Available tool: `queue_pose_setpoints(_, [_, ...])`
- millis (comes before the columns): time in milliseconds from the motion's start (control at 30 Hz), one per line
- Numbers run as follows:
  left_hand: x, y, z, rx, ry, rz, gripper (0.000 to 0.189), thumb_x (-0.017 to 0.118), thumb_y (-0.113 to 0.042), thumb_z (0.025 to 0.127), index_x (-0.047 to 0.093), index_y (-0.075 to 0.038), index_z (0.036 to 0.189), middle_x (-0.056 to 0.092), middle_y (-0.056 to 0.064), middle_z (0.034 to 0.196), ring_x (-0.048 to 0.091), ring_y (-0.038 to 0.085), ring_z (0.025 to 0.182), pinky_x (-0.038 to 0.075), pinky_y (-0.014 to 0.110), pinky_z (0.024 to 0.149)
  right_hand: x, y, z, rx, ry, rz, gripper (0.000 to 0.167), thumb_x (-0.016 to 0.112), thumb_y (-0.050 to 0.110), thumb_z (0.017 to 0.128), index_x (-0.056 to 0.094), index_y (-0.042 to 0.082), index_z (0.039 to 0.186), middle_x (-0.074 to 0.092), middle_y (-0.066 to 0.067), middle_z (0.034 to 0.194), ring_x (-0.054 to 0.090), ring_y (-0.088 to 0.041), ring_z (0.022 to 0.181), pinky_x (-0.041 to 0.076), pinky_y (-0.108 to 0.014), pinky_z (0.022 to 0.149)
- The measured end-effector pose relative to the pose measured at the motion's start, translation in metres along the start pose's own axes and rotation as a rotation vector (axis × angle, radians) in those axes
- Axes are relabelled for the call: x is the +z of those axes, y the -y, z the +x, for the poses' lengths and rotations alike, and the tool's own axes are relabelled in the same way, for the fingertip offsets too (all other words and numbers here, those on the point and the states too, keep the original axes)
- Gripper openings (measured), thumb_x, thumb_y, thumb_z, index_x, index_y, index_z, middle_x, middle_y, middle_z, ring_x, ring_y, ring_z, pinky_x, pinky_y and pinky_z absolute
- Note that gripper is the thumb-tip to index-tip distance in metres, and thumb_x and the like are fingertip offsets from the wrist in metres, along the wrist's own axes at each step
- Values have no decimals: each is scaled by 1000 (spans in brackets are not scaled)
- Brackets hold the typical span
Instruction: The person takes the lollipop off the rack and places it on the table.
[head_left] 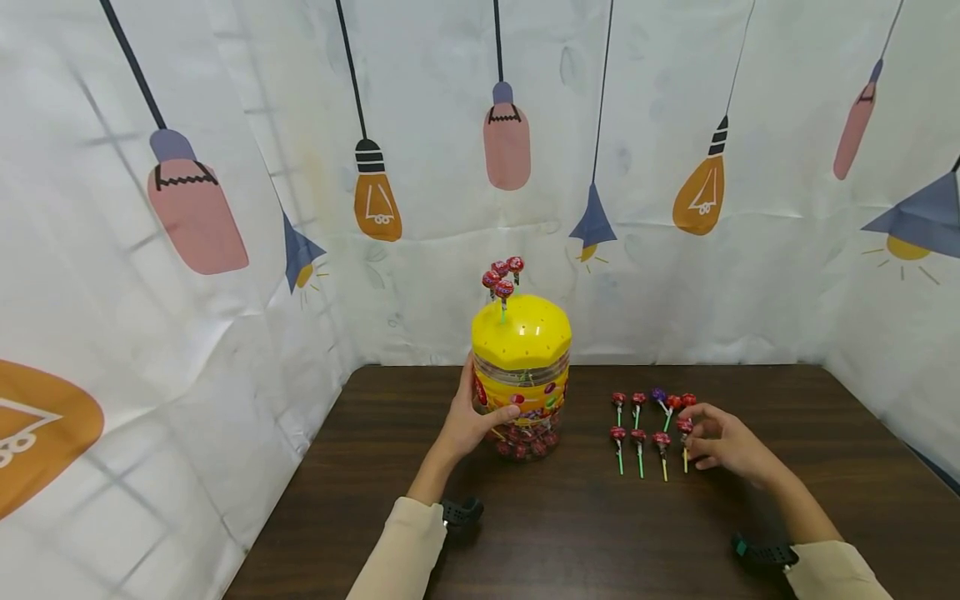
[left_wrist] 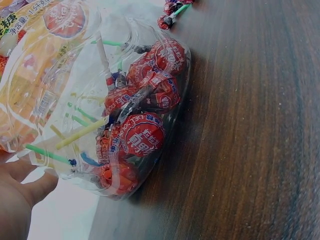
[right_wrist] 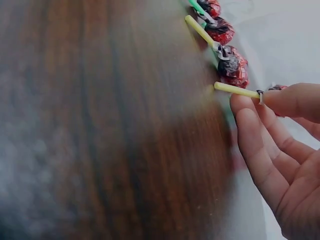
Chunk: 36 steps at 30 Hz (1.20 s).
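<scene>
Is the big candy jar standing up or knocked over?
Standing up. The jar rests on the table, yellow lid on top, left hand gripping its side.

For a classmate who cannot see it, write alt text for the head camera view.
A person's left hand grips a yellow-lidded lollipop jar on a dark wooden table, while the right hand pinches a yellow-stick lollipop at the end of two rows of lollipops. Four lollipops stand in the lid.

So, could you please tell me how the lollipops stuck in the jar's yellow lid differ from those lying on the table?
The lollipops in the lid stand upright in a tight cluster; the lollipops on the table lie flat in two rows. The lid ones are untouched, while the right hand pinches one table lollipop. Most in both groups have red wrappers.
</scene>
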<state>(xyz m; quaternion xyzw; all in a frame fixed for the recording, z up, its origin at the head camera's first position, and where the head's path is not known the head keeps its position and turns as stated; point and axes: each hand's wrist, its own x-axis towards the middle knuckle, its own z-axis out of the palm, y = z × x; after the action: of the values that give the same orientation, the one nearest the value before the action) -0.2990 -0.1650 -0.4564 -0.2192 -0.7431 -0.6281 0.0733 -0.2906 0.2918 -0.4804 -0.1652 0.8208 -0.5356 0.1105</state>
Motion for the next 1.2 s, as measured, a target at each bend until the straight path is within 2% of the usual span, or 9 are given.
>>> queue_pose_setpoints(233, [1, -1, 0, -1, -3, -10, 107, 81, -22, 90, 5, -47, 161, 37, -3, 159, 44, 25, 144, 34, 59, 122, -1, 3, 3, 39, 57, -28, 45, 61, 6, 101, 41, -8, 139, 68, -16, 97, 70, -25, 79, 63, -39, 68])
queue_pose_setpoints(467, [2, -3, 1, 1, -4, -10, 106, 81, -22, 90, 6, -49, 160, 39, -5, 158, 46, 23, 142, 35, 58, 121, -2, 1, 5, 86, 104, -78, 40, 58, 8, 102, 44, -7, 136, 69, -14, 95, 65, -22, 72, 60, -38, 62])
queue_pose_setpoints(700, [1, -1, 0, 12, -3, -5, 104, 81, -27, 90, 8, -48, 160, 39, -5, 157, 47, 23, 142, 35, 58, 121, -2, 0, 6, 97, 104, -62, 39, 60, 5, 100, 45, -7, 135, 68, -15, 93, 63, -19, 68, 59, -36, 60])
queue_pose_setpoints(900, [2, -2, 1, 5, -2, -23, 104, 80, -22, 90, 8, -49, 160, 40, -6, 157, 46, 22, 142, 35, 57, 122, -2, 4, 5, 97, 118, -80, 40, 61, 7, 101, 45, -7, 135, 66, -15, 90, 63, -19, 67, 59, -37, 58])
queue_pose_setpoints(1067, [2, -2, 1, -9, 6, -27, 106, 80, -20, 90, 6, -45, 161, 37, -2, 160, 44, 25, 144, 32, 58, 123, -5, 22, 4, 66, 115, -138, 42, 62, 10, 102, 45, -8, 135, 63, -13, 85, 62, -19, 64, 58, -36, 56])
queue_pose_setpoints(1200, [0, -2, 1, -16, 13, -29, 107, 81, -19, 90, 5, -40, 163, 36, 2, 161, 43, 28, 144, 32, 60, 122, -8, 56, 8, -14, 89, -190, 42, 62, 13, 103, 47, -8, 136, 62, -13, 84, 62, -19, 63, 58, -36, 56])
